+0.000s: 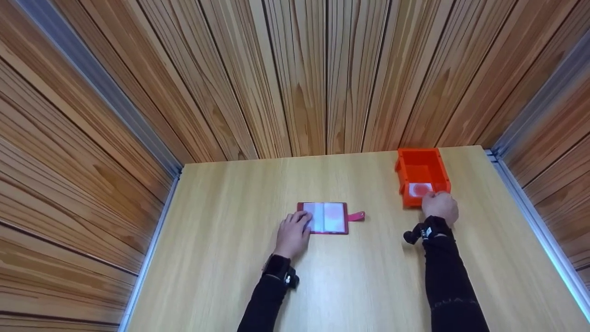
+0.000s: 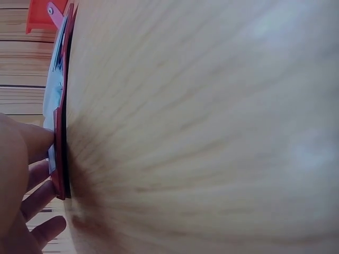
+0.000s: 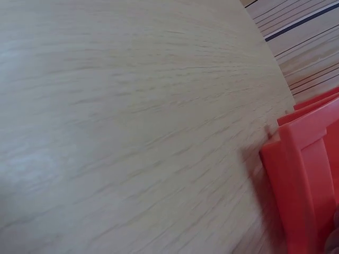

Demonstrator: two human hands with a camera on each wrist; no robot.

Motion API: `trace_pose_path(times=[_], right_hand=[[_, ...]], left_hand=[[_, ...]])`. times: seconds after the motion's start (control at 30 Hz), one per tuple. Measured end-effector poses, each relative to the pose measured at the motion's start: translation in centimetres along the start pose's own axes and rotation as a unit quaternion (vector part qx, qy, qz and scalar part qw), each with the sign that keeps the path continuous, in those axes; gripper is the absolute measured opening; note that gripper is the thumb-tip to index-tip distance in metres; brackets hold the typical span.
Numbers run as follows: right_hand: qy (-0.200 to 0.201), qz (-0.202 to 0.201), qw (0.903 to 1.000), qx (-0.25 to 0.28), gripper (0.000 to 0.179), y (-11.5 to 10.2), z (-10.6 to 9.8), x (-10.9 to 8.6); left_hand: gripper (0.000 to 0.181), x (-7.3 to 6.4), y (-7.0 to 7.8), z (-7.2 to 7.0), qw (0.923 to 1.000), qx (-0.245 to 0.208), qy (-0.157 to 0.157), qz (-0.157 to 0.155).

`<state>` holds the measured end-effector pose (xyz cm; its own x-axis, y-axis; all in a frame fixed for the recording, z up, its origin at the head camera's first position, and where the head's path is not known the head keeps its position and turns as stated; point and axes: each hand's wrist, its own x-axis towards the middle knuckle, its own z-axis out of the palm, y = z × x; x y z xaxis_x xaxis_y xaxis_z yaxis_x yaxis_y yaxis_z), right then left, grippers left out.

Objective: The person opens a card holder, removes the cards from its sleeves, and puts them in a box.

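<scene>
A small red card holder (image 1: 346, 230) lies opened out on the table, with clear sleeves inside and a snap strap (image 1: 356, 216) sticking out to the right. My left hand (image 1: 293, 234) rests on its left edge, fingers over the sleeve; the left wrist view shows the fingertips right at the red cover (image 2: 60, 153). At the right, my right hand (image 1: 440, 206) is at the near corner of an orange bin (image 1: 405, 161), its fingers curled and pinching a white card with a reddish print (image 1: 420, 189). In the right wrist view that hand is mostly out of frame.
The orange bin stands near the table's back right corner, close to the wood-panel back wall (image 1: 313, 92). Panelled walls with metal rails (image 1: 152, 249) border the table (image 1: 221, 221) on the left and right.
</scene>
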<state>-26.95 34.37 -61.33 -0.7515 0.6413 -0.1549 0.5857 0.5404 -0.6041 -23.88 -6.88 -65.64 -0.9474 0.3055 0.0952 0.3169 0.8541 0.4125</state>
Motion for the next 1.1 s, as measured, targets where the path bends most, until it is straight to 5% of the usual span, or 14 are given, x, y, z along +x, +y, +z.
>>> trace_pose_path(times=[0.5,0.73,0.93,1.1], right_hand=[[-0.022,0.015,0.9997,0.002,0.041,0.1,-0.4,0.3],[-0.03,0.01,0.9992,0.023,0.039,-1.6,-1.6,-0.2],[0.022,-0.082,0.9949,0.055,0.043,-5.8,-1.4,-2.0],[0.023,-0.21,0.9762,0.047,0.037,-8.8,0.1,-4.2]], left_hand=[[0.04,-0.2,0.2,-0.1,0.9994,0.007,0.026,0.022],[0.041,-0.2,0.1,0.0,0.9997,0.007,0.017,0.015],[0.041,-0.1,0.0,0.0,0.9998,0.002,0.017,0.004],[0.04,-0.2,-0.1,0.2,0.9994,0.003,0.028,0.018]])
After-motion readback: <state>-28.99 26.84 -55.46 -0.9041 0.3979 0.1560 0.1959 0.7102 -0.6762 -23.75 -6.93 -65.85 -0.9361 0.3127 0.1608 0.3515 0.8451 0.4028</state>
